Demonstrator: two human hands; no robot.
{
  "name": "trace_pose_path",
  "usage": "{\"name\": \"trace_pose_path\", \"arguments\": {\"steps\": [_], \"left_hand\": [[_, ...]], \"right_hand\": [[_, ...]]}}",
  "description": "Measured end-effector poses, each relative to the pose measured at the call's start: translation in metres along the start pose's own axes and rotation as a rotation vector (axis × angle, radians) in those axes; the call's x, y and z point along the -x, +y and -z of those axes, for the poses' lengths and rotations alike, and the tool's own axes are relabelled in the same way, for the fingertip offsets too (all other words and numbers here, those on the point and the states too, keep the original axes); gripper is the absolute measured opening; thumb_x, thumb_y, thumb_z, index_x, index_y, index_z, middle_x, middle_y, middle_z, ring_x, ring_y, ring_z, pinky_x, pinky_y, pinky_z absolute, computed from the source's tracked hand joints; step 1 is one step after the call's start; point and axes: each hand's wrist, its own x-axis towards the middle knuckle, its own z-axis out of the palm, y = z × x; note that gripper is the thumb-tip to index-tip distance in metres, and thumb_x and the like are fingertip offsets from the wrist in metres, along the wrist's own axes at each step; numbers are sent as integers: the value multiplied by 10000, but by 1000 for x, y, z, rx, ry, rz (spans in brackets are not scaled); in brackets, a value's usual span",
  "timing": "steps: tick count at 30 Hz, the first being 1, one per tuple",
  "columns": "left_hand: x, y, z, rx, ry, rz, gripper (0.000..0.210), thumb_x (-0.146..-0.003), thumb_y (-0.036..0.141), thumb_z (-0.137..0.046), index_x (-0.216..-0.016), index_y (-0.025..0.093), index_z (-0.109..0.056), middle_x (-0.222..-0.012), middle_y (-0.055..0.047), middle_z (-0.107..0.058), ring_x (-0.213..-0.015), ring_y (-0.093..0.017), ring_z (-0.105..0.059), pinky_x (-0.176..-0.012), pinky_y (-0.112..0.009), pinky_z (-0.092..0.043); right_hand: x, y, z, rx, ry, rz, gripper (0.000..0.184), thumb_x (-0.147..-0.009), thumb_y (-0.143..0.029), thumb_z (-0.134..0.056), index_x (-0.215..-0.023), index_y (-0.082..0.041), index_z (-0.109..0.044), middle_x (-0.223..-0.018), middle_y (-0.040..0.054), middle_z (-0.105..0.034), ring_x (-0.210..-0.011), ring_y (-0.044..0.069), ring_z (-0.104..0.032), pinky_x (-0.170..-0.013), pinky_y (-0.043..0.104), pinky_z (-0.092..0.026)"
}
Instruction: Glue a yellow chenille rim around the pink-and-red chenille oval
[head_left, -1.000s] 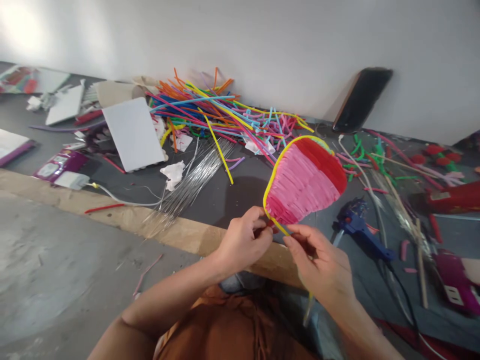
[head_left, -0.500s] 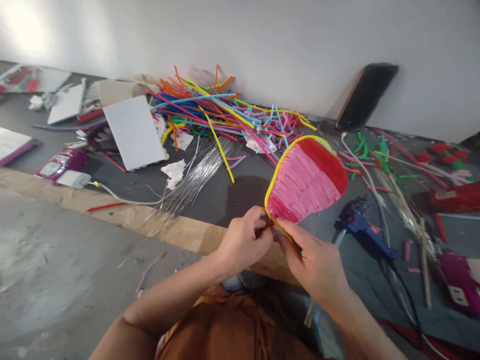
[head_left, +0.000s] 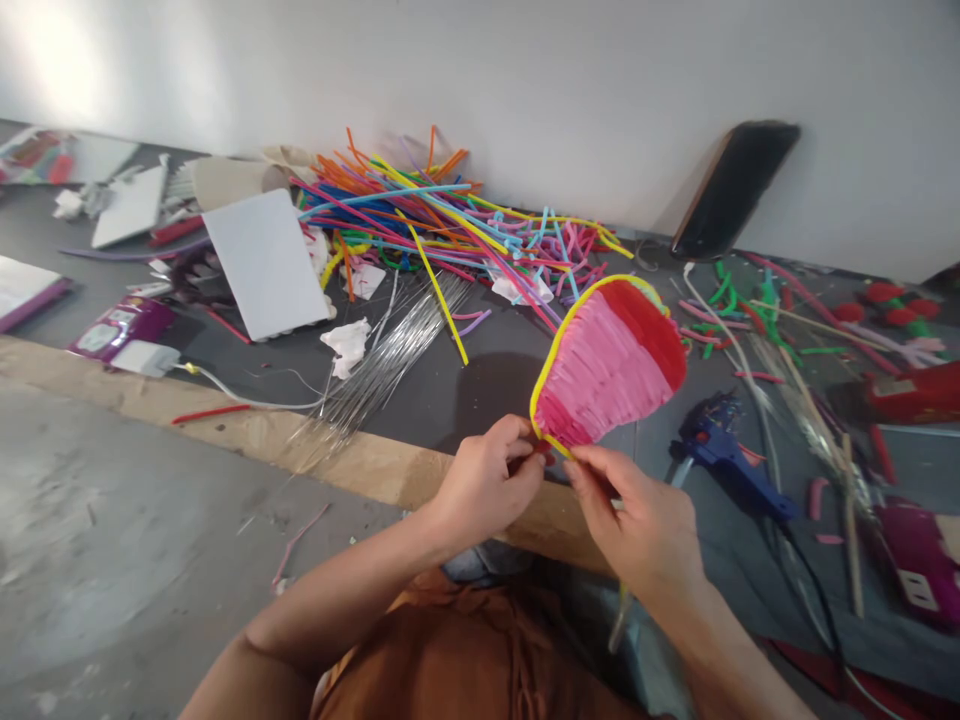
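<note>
Upright in front of me is a petal-shaped craft piece (head_left: 611, 365), covered in pink with a red band on its right side. A yellow pipe cleaner (head_left: 556, 355) runs along its left and top edge and past its lower tip. My left hand (head_left: 495, 480) is closed at that tip, its thumb and fingers pinching the piece's narrow base. With thumb and forefinger, my right hand (head_left: 637, 515) pinches the yellow pipe cleaner just right of the tip. Exactly where the fingertips meet the base is partly hidden.
Behind lies a heap of coloured pipe cleaners (head_left: 420, 215), with a bundle of thin wires (head_left: 382, 350) in front. A blue glue gun (head_left: 731, 460) rests to the right. A phone (head_left: 735, 190) leans on the wall. A white card (head_left: 266, 265) and purple power socket (head_left: 124, 325) stand left.
My right hand has shifted slightly right and down, away from the left, and more of the yellow pipe cleaner now shows between them. The craft piece has turned slightly.
</note>
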Motion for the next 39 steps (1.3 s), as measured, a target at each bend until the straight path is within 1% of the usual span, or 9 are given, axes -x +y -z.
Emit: {"name": "trace_pose_path", "arguments": {"steps": [5,13,15,19,22,26,29,34,39], "left_hand": [[1,-1,0,-25,-22,-14,148,-835,139,-481,-956,184,-553,-784,14,-707,-717,-121,-656,-656,-190,-437],[1,-1,-3,109,-2,45,80,-845,210,-525,-908,171,-554,-803,-4,-702,-736,-125,-656,-648,-192,-454],[0,0,-3,173,-14,71,80,-840,221,-533,-897,169,-553,-763,3,-679,-662,-104,-630,-596,-179,-449],[-2,0,-2,350,-23,187,147,-805,281,-587,-887,162,-556,-643,36,-595,-473,-61,-517,-430,-152,-403],[-3,1,-1,487,-20,218,210,-766,316,-646,-859,140,-580,-586,43,-570,-437,-53,-493,-402,-154,-424],[-2,1,0,609,-4,239,262,-726,320,-715,-857,108,-636,-566,34,-580,-447,-54,-514,-409,-155,-461],[0,0,2,688,2,272,263,-707,306,-749,-853,104,-664,-577,24,-606,-448,-48,-524,-408,-143,-464],[0,-1,2,791,14,323,269,-665,288,-787,-836,109,-683,-741,-34,-700,-461,-38,-540,-383,-126,-440],[0,1,0,854,26,344,228,-654,252,-793,-802,116,-684,-719,-32,-703,-439,-27,-513,-357,-109,-395]], "right_hand": [[0,-2,1,22,0,-27,248,-932,-302,-480,-814,-182,-662,-568,1,-702,-431,118,-642,-461,190,-455],[8,-4,-5,-69,-45,-60,202,-913,-270,-494,-809,-198,-652,-582,-12,-703,-451,117,-649,-467,193,-459],[9,-4,-7,-80,-53,-60,184,-910,-261,-495,-830,-198,-648,-600,-8,-706,-471,124,-656,-482,200,-471],[8,-4,-6,-162,-76,-81,156,-910,-240,-492,-899,-195,-641,-674,0,-716,-527,117,-662,-540,199,-500],[5,-4,-4,-251,-74,-123,147,-905,-243,-506,-895,-198,-645,-712,1,-720,-565,110,-660,-583,192,-514],[2,-3,-2,-319,-94,-181,141,-883,-258,-539,-846,-204,-664,-735,0,-726,-594,120,-659,-608,205,-519],[1,-1,-2,-353,-115,-221,149,-868,-264,-550,-804,-209,-674,-707,-9,-719,-571,120,-641,-580,208,-507],[-1,1,-3,-395,-139,-322,188,-850,-297,-574,-732,-204,-689,-588,-32,-667,-497,110,-583,-498,198,-451],[-1,4,-2,-436,-127,-472,223,-826,-382,-612,-750,-188,-690,-568,-35,-654,-510,117,-581,-464,196,-416]]}}
